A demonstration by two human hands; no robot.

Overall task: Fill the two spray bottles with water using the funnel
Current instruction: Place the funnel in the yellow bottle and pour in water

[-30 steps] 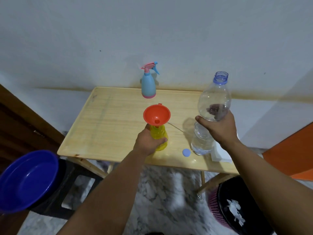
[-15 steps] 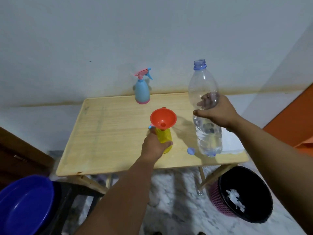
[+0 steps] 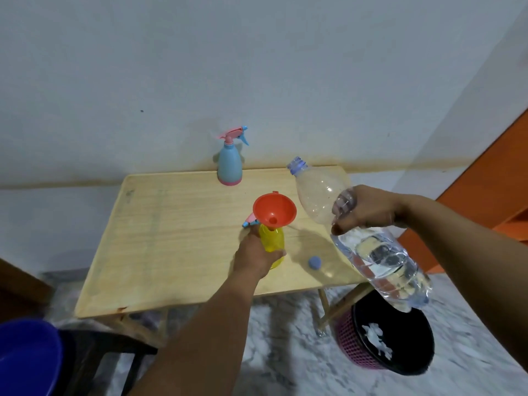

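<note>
A yellow spray bottle [image 3: 273,243] stands near the front of the wooden table [image 3: 171,238], gripped by my left hand [image 3: 255,257]. An orange funnel [image 3: 274,208] sits in its neck. A pink and blue spray head [image 3: 251,220] lies just left of it, partly hidden. My right hand [image 3: 367,210] holds a clear water bottle [image 3: 371,252], uncapped and tilted with its mouth up and left, above and to the right of the funnel. Water sits in its lower half. A blue spray bottle [image 3: 230,164] with its pink head on stands at the table's back edge.
A blue bottle cap [image 3: 314,262] lies on the table by the yellow bottle. A black-lined pink basket [image 3: 385,341] stands on the marble floor below the table's right corner. A blue basin [image 3: 25,358] is at the lower left. An orange surface [image 3: 491,181] is at the right.
My right hand has lifted the water bottle off the table and tilted it from upright so its mouth leans toward the funnel. My left hand has stayed on the yellow bottle.
</note>
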